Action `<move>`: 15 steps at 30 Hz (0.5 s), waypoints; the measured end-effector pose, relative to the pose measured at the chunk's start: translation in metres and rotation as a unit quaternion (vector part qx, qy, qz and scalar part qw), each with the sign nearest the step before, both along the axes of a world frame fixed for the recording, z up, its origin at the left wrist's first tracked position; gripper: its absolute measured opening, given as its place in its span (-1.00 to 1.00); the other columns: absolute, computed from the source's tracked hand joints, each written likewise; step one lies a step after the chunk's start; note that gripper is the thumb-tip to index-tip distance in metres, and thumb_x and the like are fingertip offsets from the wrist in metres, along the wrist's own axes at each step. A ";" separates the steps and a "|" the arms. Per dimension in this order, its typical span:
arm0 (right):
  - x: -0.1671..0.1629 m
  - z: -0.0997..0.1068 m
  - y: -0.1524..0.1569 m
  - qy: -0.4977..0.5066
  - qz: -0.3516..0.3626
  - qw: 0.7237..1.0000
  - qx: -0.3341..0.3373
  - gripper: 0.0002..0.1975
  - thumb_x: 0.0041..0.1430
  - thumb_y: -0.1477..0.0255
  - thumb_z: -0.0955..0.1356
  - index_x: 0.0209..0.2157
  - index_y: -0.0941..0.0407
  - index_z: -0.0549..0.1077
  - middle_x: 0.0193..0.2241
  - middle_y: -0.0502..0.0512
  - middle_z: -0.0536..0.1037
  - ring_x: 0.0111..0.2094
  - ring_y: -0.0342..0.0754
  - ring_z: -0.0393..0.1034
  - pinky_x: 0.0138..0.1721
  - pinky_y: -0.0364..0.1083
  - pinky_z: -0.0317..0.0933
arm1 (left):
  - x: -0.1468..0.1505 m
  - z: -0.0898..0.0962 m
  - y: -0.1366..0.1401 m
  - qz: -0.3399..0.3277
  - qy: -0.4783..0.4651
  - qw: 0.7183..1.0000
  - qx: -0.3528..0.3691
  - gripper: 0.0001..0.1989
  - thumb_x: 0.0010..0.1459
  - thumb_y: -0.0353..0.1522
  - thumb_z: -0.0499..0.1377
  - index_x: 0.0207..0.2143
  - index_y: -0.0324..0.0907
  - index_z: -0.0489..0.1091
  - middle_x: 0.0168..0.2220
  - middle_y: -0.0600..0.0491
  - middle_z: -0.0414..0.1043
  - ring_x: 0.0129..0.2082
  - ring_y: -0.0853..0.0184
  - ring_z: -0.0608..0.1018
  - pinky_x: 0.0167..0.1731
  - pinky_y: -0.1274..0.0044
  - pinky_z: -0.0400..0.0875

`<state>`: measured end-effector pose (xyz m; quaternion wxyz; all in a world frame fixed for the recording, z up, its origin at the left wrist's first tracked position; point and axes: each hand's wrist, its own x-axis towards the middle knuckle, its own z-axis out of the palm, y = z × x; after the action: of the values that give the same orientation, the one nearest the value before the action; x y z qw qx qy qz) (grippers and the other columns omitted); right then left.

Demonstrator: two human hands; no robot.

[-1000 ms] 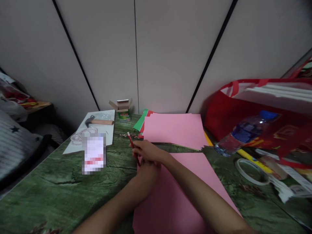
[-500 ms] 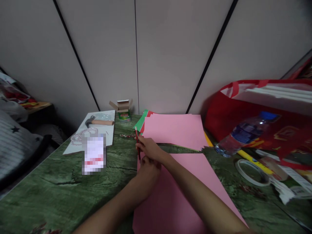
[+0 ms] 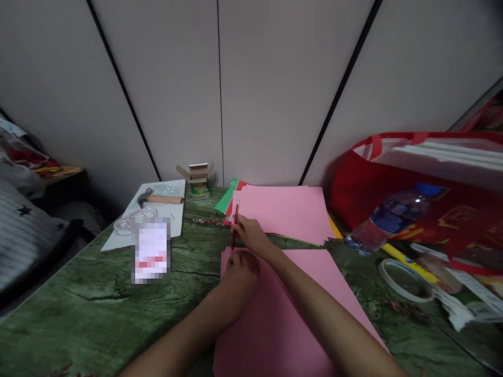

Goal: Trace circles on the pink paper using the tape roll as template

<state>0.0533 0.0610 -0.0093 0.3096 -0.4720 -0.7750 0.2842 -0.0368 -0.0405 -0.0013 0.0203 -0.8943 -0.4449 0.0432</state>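
Note:
A dark red pencil point(image 3: 235, 226) stands nearly upright, pinched in the fingers of my right hand point(image 3: 253, 235). Its lower end reaches down to the far left corner of a pink sheet point(image 3: 291, 298) on the table. On that same corner rests my left hand point(image 3: 240, 269), its fingers curled closed; what is under or inside them is hidden. Just beyond my right hand lies a pile of pink paper point(image 3: 283, 207), with green and red sheets point(image 3: 228, 196) showing at its left side.
To the left lie a blurred-out phone point(image 3: 151, 251), a hammer point(image 3: 163, 199) and beads point(image 3: 131, 220) on a white board. A small open box point(image 3: 199, 186) stands by the wall. At right are a water bottle point(image 3: 393, 217), a tape roll point(image 3: 406, 281) and a red bag point(image 3: 353, 183).
My right hand has shifted to the right with the pencil, away from the sheet's left edge and off my left hand. My left hand stays at the corner.

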 end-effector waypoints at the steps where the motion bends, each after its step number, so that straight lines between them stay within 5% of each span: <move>1: 0.002 0.000 0.000 -0.002 -0.010 1.000 0.001 -0.86 0.23 0.54 0.22 -0.40 0.13 0.34 -0.45 0.06 0.55 -0.44 -0.11 0.42 -0.34 -0.16 0.22 | 0.000 0.000 0.000 0.002 0.010 1.000 0.001 -0.61 0.02 -0.60 0.00 -0.05 -0.34 0.26 -0.12 -0.24 0.34 -0.13 0.10 0.39 -0.16 0.26 0.25; 10: 0.036 -0.008 -0.006 0.033 -0.105 0.994 0.008 -0.88 0.21 0.51 0.21 -0.23 0.15 0.33 -0.45 0.07 0.55 -0.45 -0.09 0.45 -0.35 -0.11 0.29 | -0.001 0.003 0.001 0.001 0.027 0.999 -0.019 -0.64 0.00 -0.60 0.05 -0.09 -0.32 0.27 -0.16 -0.21 0.33 -0.19 0.16 0.39 -0.21 0.37 0.23; 15: 0.095 -0.004 -0.056 0.246 -0.219 0.941 0.073 -0.83 0.16 0.29 0.28 -0.32 0.12 0.32 -0.45 0.07 0.53 -0.42 -0.03 0.48 -0.32 -0.05 0.35 | -0.004 0.009 -0.001 -0.013 0.011 1.000 -0.014 -0.60 -0.02 -0.65 0.03 -0.08 -0.32 0.25 -0.12 -0.18 0.32 -0.18 0.19 0.38 -0.21 0.40 0.23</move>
<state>0.1485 0.0049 -0.0130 0.5793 -0.5214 -0.5705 0.2590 -0.0407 -0.0416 0.0081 0.0133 -0.8998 -0.4320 0.0588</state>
